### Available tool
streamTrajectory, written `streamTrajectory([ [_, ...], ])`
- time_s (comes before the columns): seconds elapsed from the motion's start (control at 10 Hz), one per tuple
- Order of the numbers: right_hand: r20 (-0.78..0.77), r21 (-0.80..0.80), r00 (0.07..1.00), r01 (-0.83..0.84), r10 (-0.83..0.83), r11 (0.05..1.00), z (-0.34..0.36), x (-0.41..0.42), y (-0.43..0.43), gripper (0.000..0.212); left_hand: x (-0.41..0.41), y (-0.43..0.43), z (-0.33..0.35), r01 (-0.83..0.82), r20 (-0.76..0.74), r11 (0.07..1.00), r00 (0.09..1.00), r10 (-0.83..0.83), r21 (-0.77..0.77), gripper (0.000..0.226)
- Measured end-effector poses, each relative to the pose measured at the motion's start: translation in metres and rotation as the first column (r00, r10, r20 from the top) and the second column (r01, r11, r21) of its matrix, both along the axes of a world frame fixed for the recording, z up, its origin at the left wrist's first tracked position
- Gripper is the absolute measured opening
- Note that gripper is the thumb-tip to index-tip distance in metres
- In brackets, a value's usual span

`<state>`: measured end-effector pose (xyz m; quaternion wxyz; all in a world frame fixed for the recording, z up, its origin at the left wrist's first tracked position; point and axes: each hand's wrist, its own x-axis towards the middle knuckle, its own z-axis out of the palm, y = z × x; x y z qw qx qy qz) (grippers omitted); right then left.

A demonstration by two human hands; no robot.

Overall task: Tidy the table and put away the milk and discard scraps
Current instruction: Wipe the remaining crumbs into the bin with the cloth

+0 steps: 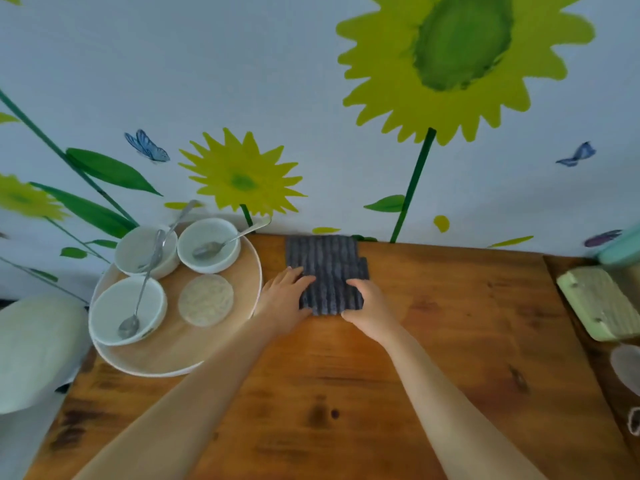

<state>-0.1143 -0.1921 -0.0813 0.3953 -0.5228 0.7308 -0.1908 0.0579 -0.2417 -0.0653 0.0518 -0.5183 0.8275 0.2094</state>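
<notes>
- Both hands rest on the near end of the dark grey ribbed fabric mat [327, 271], which lies folded on the wooden table [346, 393] with its far edge against the wall. The left hand [285, 296] lies flat, fingers spread on the mat's left edge; the right hand [369, 306] curls over the near right corner. Whether either actually pinches the cloth, I cannot tell.
- Judged risk: the folded layers already sit uneven at the right side, so sliding or lifting by one corner could let the mat fall open.
- The round wooden tray [221, 344] sits just left of the left hand, loaded with three white bowls [126, 308], each holding a metal spoon [138, 303]. A leftward sweep of the elbow could knock it, and the spoon handles standing above the rims would tip out easily.
- No milk container is visible.
</notes>
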Motion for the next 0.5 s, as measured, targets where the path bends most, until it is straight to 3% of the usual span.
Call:
streamTrajectory([
  [0.3, -0.034, -0.010, 0.999, -0.036, 0.036, 0.999, -0.015, 0.003, -0.006, 0.063, -0.011, -0.002, -0.025, 0.020, 0.174, 0.997, 0.984, -0.032, 0.073, 0.066],
  [0.5, -0.029, 0.043, 0.999, -0.034, 0.035, 0.998, 0.007, 0.012, 0.018, 0.073, -0.004, 0.020, 0.010, -0.029, 0.076, 1.000, 0.997, 0.029, -0.005, 0.070],
])
